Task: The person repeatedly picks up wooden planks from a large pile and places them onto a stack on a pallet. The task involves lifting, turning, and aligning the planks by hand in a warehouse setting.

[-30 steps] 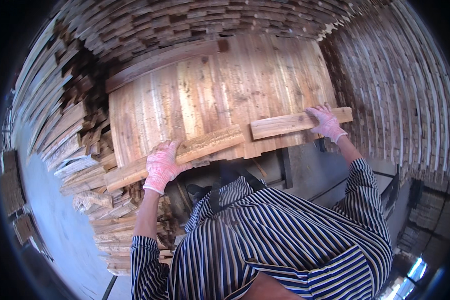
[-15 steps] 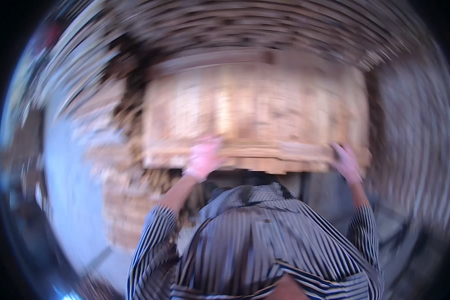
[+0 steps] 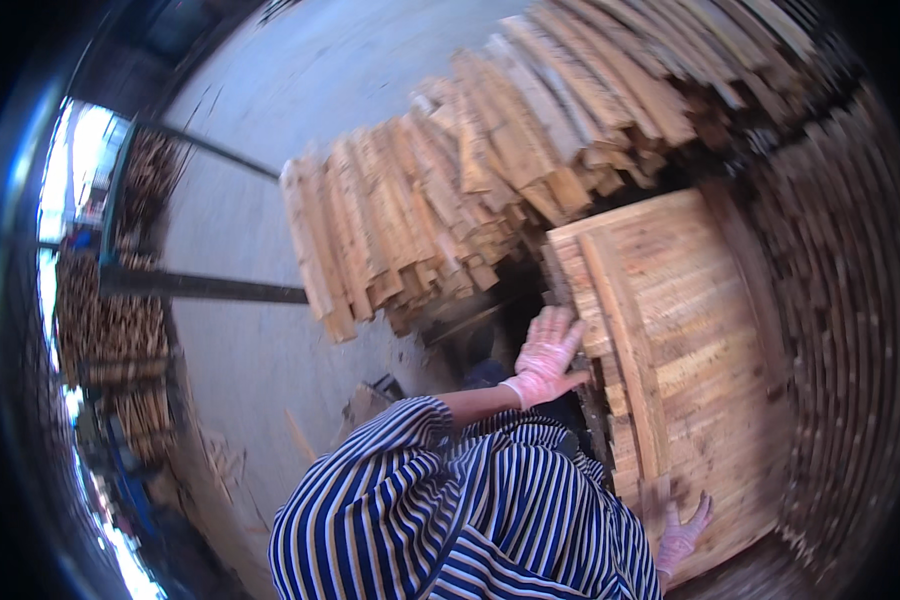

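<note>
My left hand [image 3: 545, 360], in a pinkish see-through glove, is open beside the near edge of a wooden work surface [image 3: 710, 340]. Its fingers point toward a stack of wooden slats, and nothing is in its palm. I cannot tell whether it touches the edge. Farther along the surface, my right hand [image 3: 680, 538] is gloved the same way. Its fingers are spread over pale planks laid side by side, apparently resting on them. One long wooden strip [image 3: 625, 350] lies across the planks close to the near edge.
To the left of the surface stands a long stack of wooden slats [image 3: 400, 210]. Another tall stack [image 3: 840, 300] rises along the far right side. A dark metal bar [image 3: 205, 287] juts over the grey floor [image 3: 240, 370]. More wood piles [image 3: 110, 310] stand at far left.
My view and body have swung left, bringing the slat stack and floor into sight. The left hand has come off the planks' near edge; the right hand now lies with fingers spread.
</note>
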Available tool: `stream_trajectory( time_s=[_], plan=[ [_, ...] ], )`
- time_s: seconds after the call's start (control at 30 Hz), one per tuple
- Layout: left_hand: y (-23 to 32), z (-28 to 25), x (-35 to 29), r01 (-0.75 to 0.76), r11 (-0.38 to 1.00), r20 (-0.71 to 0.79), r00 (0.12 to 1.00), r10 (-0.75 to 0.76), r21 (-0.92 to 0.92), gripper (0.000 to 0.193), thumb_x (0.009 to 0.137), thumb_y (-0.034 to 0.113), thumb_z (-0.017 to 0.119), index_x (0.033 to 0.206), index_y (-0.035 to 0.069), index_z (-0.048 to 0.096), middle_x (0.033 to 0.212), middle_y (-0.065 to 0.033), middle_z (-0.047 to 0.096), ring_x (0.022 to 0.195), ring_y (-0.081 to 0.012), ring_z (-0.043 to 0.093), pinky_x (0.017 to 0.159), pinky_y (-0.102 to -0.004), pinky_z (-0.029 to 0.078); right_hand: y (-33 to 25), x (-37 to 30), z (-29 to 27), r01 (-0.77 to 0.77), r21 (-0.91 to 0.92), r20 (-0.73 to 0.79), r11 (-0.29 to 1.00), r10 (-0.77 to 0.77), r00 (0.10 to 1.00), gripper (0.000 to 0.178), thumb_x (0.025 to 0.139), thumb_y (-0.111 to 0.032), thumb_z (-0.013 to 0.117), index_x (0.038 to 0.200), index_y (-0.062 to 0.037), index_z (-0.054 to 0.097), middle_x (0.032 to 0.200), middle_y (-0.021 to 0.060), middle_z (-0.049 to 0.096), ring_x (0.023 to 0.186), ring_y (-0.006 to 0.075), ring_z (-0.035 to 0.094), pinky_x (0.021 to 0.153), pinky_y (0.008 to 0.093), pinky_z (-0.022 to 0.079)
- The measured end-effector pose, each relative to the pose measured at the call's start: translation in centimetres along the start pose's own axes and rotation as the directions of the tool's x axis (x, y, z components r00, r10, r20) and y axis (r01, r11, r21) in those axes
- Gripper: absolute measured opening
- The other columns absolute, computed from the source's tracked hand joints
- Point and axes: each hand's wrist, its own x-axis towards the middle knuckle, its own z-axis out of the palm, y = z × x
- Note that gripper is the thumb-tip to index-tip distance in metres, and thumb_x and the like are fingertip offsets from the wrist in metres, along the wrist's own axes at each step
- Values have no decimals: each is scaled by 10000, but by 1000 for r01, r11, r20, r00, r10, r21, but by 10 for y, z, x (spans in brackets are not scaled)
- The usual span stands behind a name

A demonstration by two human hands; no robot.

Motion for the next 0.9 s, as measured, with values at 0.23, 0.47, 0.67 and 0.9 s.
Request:
stream_trajectory(
  time_s=[0.23, 0.47, 0.67, 0.9],
  plan=[
    [-213, -68, -69, 757, 651, -155, 650, -744, 48, 1048, 802, 577, 699, 1607, 117, 212, 1651, -275, 140, 1526, -497, 42, 1233, -562, 69, -177, 51, 90, 282, 303, 139, 910, -335, 932, 732, 844, -30, 767, 1496, -43, 435, 1460, 138, 477, 1319, 272, 510, 1124, 388, 412],
    [-409, -195, -72, 921, 381, -493, 367, -789, 76, 1000, 837, 541, 704, 1607, 135, 211, 1642, -262, 181, 1524, -452, 143, 1243, -511, 163, -289, 61, 139, 302, 246, 402, 921, -380, 833, 697, 806, -97, 798, 1440, -60, 512, 1395, 151, 541, 1299, 281, 534, 1107, 387, 432],
    [-497, -266, -71, 985, 103, -80, 92, -993, -141, 1013, 850, 326, 725, 1622, 138, 97, 1613, -242, 279, 1409, -380, 449, 1131, -403, 429, -423, 58, 186, 593, 179, 487, 785, -594, 640, 679, 799, -148, 771, 1420, -43, 519, 1384, 149, 561, 1313, 292, 521, 1134, 382, 407],
    [-375, -269, -52, 487, 361, -136, 437, -889, -795, 849, 833, 68, 617, 1581, 58, 214, 1072, -200, 669, 808, -274, 685, 692, -377, 606, -586, 41, 303, 218, 689, 565, 691, -701, 436, 729, 875, -239, 758, 1492, -31, 429, 1413, 166, 536, 1264, 269, 570, 1092, 352, 447]
  ],
)
